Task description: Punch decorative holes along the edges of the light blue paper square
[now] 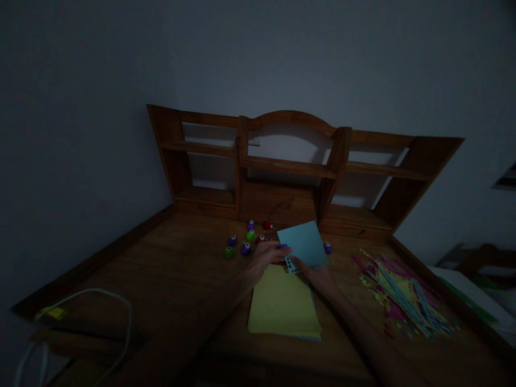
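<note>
My left hand point(266, 252) is closed around a small purple paper punch point(283, 246), pressed at the left edge of a light blue paper sheet point(304, 243). My right hand point(318, 274) grips that sheet from below, near its lower edge, where a row of punched holes shows. Both hands hover over a stack of yellow paper point(282, 303) lying on the wooden desk point(169, 269).
Several small punches, purple point(233, 241), green point(250, 235) and red point(266, 225), sit behind my hands. A heap of coloured paper strips point(399, 295) lies at the right. A wooden shelf unit point(290, 166) stands at the back. A white cable point(100, 301) loops at the left. The room is dim.
</note>
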A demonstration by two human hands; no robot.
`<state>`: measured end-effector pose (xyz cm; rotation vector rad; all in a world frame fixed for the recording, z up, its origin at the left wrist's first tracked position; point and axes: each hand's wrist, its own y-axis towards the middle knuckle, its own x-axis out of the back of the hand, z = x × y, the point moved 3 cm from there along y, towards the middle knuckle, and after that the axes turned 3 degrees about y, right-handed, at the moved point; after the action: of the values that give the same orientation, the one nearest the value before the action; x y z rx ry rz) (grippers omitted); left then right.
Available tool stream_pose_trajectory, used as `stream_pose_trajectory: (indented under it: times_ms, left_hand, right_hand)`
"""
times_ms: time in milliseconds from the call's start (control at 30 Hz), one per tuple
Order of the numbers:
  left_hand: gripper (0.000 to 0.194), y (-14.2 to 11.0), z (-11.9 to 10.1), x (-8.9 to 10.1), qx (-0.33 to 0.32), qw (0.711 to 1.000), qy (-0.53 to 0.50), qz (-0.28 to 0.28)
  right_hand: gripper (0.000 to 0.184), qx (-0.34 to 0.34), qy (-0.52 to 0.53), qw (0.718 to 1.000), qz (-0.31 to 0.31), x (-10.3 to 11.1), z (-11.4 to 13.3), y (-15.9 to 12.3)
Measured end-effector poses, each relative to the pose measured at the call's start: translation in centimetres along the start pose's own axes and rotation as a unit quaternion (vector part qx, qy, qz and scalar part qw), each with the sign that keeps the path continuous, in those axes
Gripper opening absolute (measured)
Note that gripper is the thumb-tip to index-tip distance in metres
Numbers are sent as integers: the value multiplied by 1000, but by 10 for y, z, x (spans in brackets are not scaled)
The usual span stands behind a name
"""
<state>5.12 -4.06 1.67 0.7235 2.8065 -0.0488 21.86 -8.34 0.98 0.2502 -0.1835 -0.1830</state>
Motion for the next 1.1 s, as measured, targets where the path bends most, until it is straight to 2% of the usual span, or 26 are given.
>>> stream_pose_trajectory:
  times_ms: [167, 367, 633, 800, 1100]
  left_hand:
    - [38, 0, -4, 1, 13, 1000, -2, -21]
    - [42, 1, -5, 5, 2, 999, 9, -39]
    - [41, 0, -8, 4, -6, 999, -5, -33]
    - [44, 1, -6, 4, -10, 1000, -11, -27]
    - [50, 12, -7, 4, -51, 998, 6, -42]
  right_hand:
    - [57, 34, -4, 999, 11, 0, 6, 1]
    - [53, 34, -8, 999, 23, 0, 9, 1]
    - [48, 17, -4, 1000, 24, 0, 5, 2]
    - [45, 31, -5, 999, 26, 0, 11, 1]
    - [34, 35, -6, 999, 18, 3, 8, 5]
